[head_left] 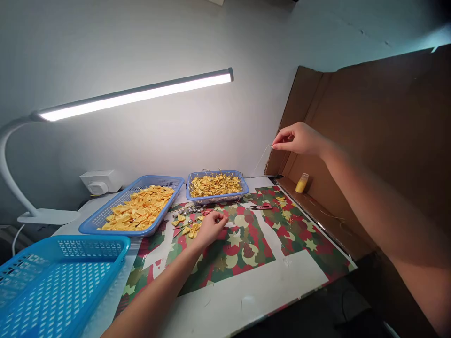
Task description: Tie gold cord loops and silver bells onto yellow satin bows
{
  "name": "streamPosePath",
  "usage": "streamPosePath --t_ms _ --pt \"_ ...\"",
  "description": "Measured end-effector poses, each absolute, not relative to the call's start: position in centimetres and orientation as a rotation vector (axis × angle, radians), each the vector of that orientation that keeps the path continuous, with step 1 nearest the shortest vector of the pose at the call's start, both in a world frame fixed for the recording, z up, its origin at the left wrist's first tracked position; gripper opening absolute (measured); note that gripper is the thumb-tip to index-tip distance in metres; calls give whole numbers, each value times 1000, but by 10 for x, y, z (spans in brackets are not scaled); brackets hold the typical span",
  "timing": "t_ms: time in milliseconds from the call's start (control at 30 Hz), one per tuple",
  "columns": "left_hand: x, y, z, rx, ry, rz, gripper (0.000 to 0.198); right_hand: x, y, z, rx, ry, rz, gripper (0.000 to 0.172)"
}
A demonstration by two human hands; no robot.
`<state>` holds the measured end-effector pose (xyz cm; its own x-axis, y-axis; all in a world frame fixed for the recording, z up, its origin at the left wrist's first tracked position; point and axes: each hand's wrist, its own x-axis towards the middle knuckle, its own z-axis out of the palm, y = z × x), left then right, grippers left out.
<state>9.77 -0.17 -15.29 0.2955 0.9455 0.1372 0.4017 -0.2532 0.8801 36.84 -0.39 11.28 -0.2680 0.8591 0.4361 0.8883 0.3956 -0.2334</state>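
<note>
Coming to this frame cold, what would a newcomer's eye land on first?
Probably the glowing lamp bar, slanting across the wall at upper left. Below it, heaped golden pieces sit in two blue baskets toward the table's back. At right, the right hand is raised before the brown cardboard, pinching a fine thread.

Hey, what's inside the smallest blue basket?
The smallest blue basket holds a heap of yellow bow-like pieces with thin gold strands among them. The heap hides the basket's floor and anything underneath.
</note>
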Motion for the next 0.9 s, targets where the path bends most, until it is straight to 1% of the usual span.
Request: streamPosePath --t_ms 233,467,567,633,767,900 --pt "98 2 -164 1834 1228 990 26 356 -6 125 -1424 -2174 -178 27" --pt "98 3 -171 1919 1231 996 25 353 0 134 -1441 -2150 -186 29" --pt "97 5 -169 1939 1237 1068 18 348 -1 138 -1419 -2157 -197 29" --pt "94 7 -166 1932 1249 1149 13 342 -3 142 -1444 -2149 -194 26" --pt "88 10 -155 1919 1206 1259 22 328 -14 150 -1489 -2156 -189 21" --pt "87 8 -142 1957 1070 1253 34 319 -25 158 -1466 -2209 -199 26"
